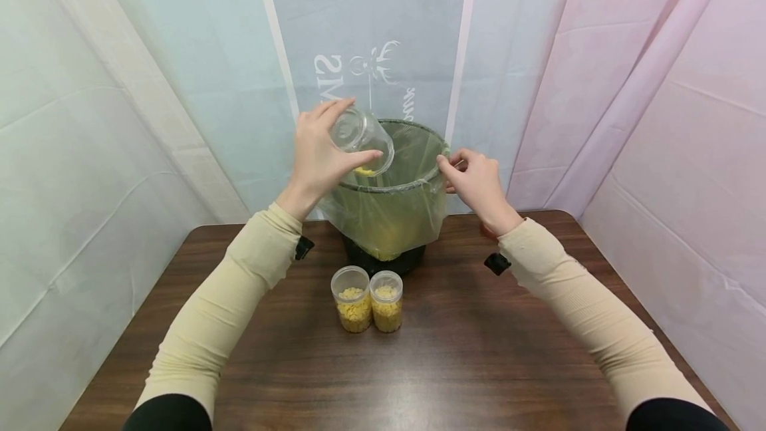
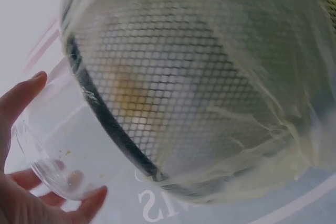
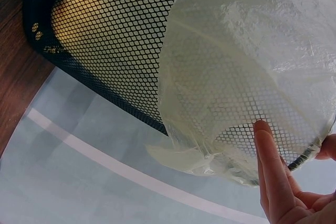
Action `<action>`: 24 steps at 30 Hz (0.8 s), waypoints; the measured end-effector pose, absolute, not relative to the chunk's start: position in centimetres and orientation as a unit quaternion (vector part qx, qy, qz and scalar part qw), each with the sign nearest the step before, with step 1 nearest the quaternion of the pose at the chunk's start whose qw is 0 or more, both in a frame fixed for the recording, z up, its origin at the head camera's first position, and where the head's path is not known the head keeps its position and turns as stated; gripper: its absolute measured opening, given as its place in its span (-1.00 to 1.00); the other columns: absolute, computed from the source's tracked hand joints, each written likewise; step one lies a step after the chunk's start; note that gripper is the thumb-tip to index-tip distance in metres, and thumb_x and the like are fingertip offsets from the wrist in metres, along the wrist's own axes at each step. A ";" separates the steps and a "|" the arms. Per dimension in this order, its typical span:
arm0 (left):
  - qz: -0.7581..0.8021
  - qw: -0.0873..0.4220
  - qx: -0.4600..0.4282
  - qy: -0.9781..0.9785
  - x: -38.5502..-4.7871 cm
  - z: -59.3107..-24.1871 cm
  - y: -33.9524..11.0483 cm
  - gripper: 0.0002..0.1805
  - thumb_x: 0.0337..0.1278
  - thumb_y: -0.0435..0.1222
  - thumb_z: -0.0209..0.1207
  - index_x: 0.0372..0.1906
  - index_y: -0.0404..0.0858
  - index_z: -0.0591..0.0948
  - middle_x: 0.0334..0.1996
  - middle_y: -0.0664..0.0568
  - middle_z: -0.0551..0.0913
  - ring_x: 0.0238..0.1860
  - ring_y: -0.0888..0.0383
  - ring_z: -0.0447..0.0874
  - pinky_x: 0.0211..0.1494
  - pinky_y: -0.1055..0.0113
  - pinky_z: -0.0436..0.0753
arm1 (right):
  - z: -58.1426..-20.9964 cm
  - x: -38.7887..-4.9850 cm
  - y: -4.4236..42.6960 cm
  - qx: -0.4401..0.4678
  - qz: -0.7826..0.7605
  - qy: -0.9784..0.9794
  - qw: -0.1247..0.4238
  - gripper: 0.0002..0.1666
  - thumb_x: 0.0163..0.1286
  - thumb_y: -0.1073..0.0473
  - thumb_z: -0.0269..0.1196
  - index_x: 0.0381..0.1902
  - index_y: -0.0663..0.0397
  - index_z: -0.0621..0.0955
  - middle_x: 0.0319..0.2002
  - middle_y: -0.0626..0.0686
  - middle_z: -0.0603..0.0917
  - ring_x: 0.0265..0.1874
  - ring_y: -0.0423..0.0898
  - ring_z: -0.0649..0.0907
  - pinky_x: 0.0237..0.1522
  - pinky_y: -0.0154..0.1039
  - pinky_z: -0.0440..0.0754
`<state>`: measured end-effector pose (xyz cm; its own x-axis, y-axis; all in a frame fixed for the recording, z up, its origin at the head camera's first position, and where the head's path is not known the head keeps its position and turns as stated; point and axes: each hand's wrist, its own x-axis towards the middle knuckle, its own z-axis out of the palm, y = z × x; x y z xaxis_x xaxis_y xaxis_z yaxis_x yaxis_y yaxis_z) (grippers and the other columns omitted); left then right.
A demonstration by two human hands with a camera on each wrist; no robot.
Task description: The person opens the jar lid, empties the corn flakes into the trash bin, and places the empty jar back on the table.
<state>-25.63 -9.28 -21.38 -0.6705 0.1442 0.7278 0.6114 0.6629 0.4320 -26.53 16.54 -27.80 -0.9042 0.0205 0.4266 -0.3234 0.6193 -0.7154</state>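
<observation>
A clear plastic jar (image 1: 359,132) is tipped over the left rim of a mesh bin, its mouth towards the inside, with a little yellow stuff at its lip. The left hand (image 1: 320,151) grips this jar around its side; in the left wrist view the jar (image 2: 58,150) shows a few yellow crumbs. A translucent bag (image 1: 389,218) lines the black mesh bin (image 3: 115,40) and folds down outside it. At the bin's right rim the right hand (image 1: 475,181) pinches rim and bag between thumb and fingers. Yellow content shows through the mesh.
Two clear jars stand side by side on the brown table (image 1: 479,351) in front of the bin: the left jar (image 1: 353,304) and the right jar (image 1: 387,304), both partly filled with yellow pieces. Pale curtains (image 1: 209,52) surround the table.
</observation>
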 end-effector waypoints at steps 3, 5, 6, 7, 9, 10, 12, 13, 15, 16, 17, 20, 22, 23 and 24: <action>-0.354 0.331 -0.191 -0.854 -25.8 -21.1 -9.3 -0.06 -0.49 0.06 0.54 0.20 -0.21 0.52 0.12 -0.04 0.59 0.16 0.02 0.44 0.25 0.20 0.31 | -27.8 -26.5 16.5 0.087 0.427 -0.877 0.200 -0.55 0.34 -0.16 0.13 -0.36 0.14 0.61 -0.47 0.17 0.73 -0.60 -0.01 0.73 -0.50 -0.26 0.68; -0.360 0.318 -0.167 -0.861 -25.9 -21.0 -9.3 -0.06 -0.47 0.11 0.51 0.19 -0.22 0.53 0.12 -0.04 0.59 0.16 0.02 0.45 0.26 0.19 0.33 | -27.8 -26.5 16.5 0.087 0.428 -0.877 0.199 -0.54 0.34 -0.16 0.13 -0.36 0.14 0.61 -0.47 0.17 0.73 -0.61 -0.03 0.72 -0.50 -0.26 0.68; -0.363 0.309 -0.154 -0.866 -25.9 -20.9 -9.4 -0.06 -0.45 0.14 0.49 0.19 -0.21 0.53 0.12 -0.03 0.59 0.17 0.02 0.46 0.26 0.20 0.35 | -27.8 -26.5 16.5 0.087 0.428 -0.877 0.199 -0.54 0.34 -0.17 0.13 -0.36 0.14 0.61 -0.47 0.17 0.73 -0.62 -0.04 0.72 -0.50 -0.27 0.68; -0.367 0.299 -0.140 -0.870 -26.0 -20.8 -9.4 -0.06 -0.44 0.17 0.47 0.20 -0.20 0.53 0.13 -0.02 0.59 0.17 0.04 0.46 0.26 0.21 0.36 | -27.8 -26.5 16.5 0.086 0.428 -0.877 0.199 -0.54 0.34 -0.17 0.13 -0.36 0.14 0.61 -0.47 0.16 0.73 -0.62 -0.04 0.72 -0.50 -0.27 0.68; -0.376 0.280 -0.114 -0.876 -26.3 -20.7 -9.5 -0.06 -0.41 0.23 0.43 0.20 -0.17 0.53 0.15 0.02 0.58 0.17 0.10 0.48 0.23 0.26 0.40 | -27.8 -26.5 16.5 0.085 0.429 -0.877 0.198 -0.54 0.34 -0.17 0.13 -0.36 0.13 0.61 -0.47 0.16 0.73 -0.62 -0.05 0.72 -0.50 -0.27 0.68; -0.382 0.270 -0.101 -0.878 -26.4 -20.6 -9.5 -0.06 -0.41 0.26 0.40 0.20 -0.15 0.54 0.15 0.04 0.59 0.14 0.15 0.49 0.19 0.30 0.43 | -27.8 -26.5 16.5 0.085 0.429 -0.877 0.198 -0.54 0.34 -0.17 0.13 -0.36 0.13 0.61 -0.47 0.16 0.73 -0.62 -0.05 0.72 -0.50 -0.27 0.68; -0.402 0.253 -0.080 -0.876 -26.5 -20.4 -9.6 -0.07 -0.40 0.30 0.37 0.19 -0.11 0.55 0.13 0.07 0.60 -0.05 0.18 0.56 0.04 0.34 0.49 | -27.7 -26.5 16.4 0.084 0.430 -0.877 0.198 -0.54 0.34 -0.18 0.13 -0.36 0.13 0.61 -0.48 0.15 0.73 -0.62 -0.05 0.72 -0.49 -0.27 0.68; -0.412 0.245 -0.072 -0.875 -26.6 -20.3 -9.6 -0.08 -0.40 0.32 0.36 0.18 -0.10 0.56 0.06 0.02 0.64 -0.19 0.17 0.55 -0.06 0.34 0.51 | -27.8 -26.5 16.4 0.085 0.430 -0.877 0.198 -0.53 0.34 -0.18 0.13 -0.36 0.13 0.61 -0.48 0.15 0.73 -0.61 -0.04 0.72 -0.49 -0.26 0.68; -0.428 0.232 -0.057 -0.872 -26.6 -20.2 -9.7 -0.09 -0.39 0.36 0.33 0.16 -0.07 0.58 0.04 0.02 0.65 -0.35 0.20 0.47 -0.22 0.36 0.49 | -27.8 -26.5 16.4 0.085 0.432 -0.876 0.195 -0.52 0.34 -0.19 0.12 -0.36 0.13 0.61 -0.48 0.15 0.72 -0.60 -0.02 0.73 -0.48 -0.25 0.68; -0.436 0.226 -0.052 -0.869 -26.6 -20.2 -9.7 -0.10 -0.39 0.37 0.32 0.15 -0.06 0.59 0.03 0.01 0.66 -0.40 0.22 0.43 -0.27 0.37 0.48 | -27.8 -26.4 16.4 0.084 0.433 -0.876 0.195 -0.52 0.34 -0.20 0.12 -0.36 0.13 0.61 -0.48 0.15 0.72 -0.59 -0.01 0.73 -0.47 -0.25 0.68; -0.442 0.222 -0.049 -0.868 -26.7 -20.1 -9.7 -0.11 -0.39 0.37 0.31 0.14 -0.06 0.60 0.02 0.01 0.66 -0.44 0.22 0.40 -0.31 0.37 0.46 | -27.8 -26.4 16.4 0.084 0.434 -0.876 0.194 -0.52 0.34 -0.20 0.12 -0.35 0.13 0.61 -0.49 0.15 0.72 -0.59 0.00 0.73 -0.47 -0.25 0.69; -0.444 0.216 -0.047 -0.868 -26.7 -20.1 -9.7 -0.12 -0.37 0.39 0.29 0.13 -0.05 0.60 0.02 0.03 0.66 -0.45 0.26 0.38 -0.33 0.39 0.45 | -27.9 -26.4 16.5 0.083 0.433 -0.877 0.193 -0.52 0.34 -0.19 0.12 -0.35 0.13 0.61 -0.49 0.14 0.72 -0.58 0.00 0.73 -0.45 -0.24 0.69; -0.437 0.220 -0.058 -0.870 -26.6 -20.2 -9.6 -0.12 -0.36 0.37 0.30 0.13 -0.07 0.60 0.02 0.03 0.67 -0.45 0.24 0.38 -0.30 0.38 0.47 | -27.9 -26.4 16.5 0.083 0.434 -0.876 0.192 -0.54 0.35 -0.17 0.13 -0.35 0.13 0.60 -0.50 0.14 0.72 -0.58 0.00 0.73 -0.45 -0.23 0.69; -0.427 0.225 -0.067 -0.873 -26.6 -20.3 -9.6 -0.11 -0.36 0.35 0.31 0.14 -0.09 0.59 0.02 0.03 0.67 -0.44 0.21 0.39 -0.25 0.37 0.49 | -27.9 -26.4 16.5 0.083 0.435 -0.876 0.192 -0.55 0.35 -0.16 0.13 -0.35 0.13 0.60 -0.50 0.14 0.72 -0.58 0.01 0.73 -0.45 -0.23 0.69; -0.413 0.231 -0.077 -0.878 -26.5 -20.3 -9.5 -0.10 -0.36 0.35 0.32 0.15 -0.11 0.58 0.03 0.03 0.66 -0.39 0.19 0.45 -0.18 0.35 0.51 | -27.9 -26.4 16.5 0.084 0.435 -0.876 0.192 -0.56 0.35 -0.15 0.13 -0.35 0.14 0.60 -0.50 0.14 0.71 -0.57 0.01 0.73 -0.44 -0.23 0.69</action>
<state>-26.51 -9.51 -20.31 -0.8811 -0.0560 0.4695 0.3260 0.6475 0.6889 -26.43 16.48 -27.87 -0.9119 0.0210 0.4098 -0.3138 0.6079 -0.7294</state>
